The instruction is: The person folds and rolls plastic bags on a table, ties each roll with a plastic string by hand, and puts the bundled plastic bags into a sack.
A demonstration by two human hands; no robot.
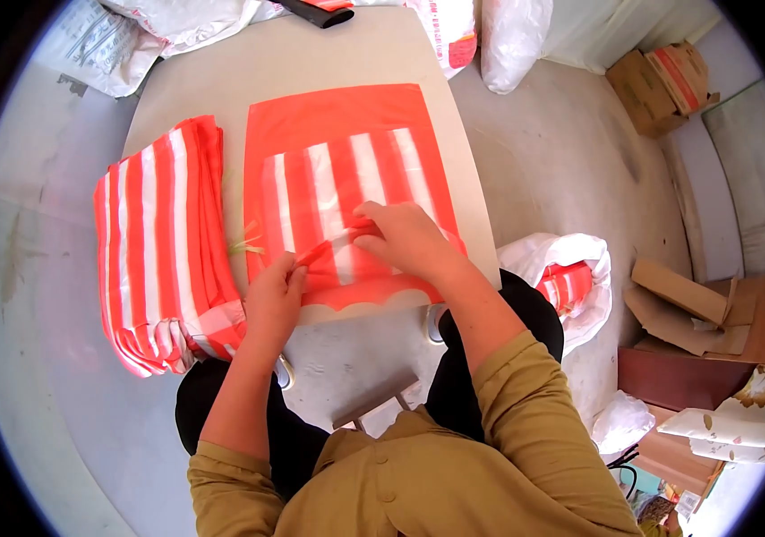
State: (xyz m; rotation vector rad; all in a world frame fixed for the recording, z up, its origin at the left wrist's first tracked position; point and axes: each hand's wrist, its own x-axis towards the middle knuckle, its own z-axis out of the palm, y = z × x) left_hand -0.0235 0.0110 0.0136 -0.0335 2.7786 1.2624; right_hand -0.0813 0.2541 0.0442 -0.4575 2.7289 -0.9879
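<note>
A red plastic bag with a red-and-white striped bag (320,183) on top of it lies flat on the table in front of me. My left hand (276,291) is closed, thumb and fingers pinching the striped plastic near its lower left part. My right hand (407,237) is closed too, its fingers curled over a gathered fold of the same plastic further right. Between the hands the sheet is creased. The scalloped near edge reaches the table's front edge. To the left, a thick folded stack of striped bags (163,233) hangs over the table's near edge.
The beige table (346,45) stands before my knees. Thin yellow-green strands (244,242) lie beside the stack. A white sack (602,295) holding striped plastic stands on the floor at right. Cardboard boxes (655,89) and white sacks (96,49) sit around.
</note>
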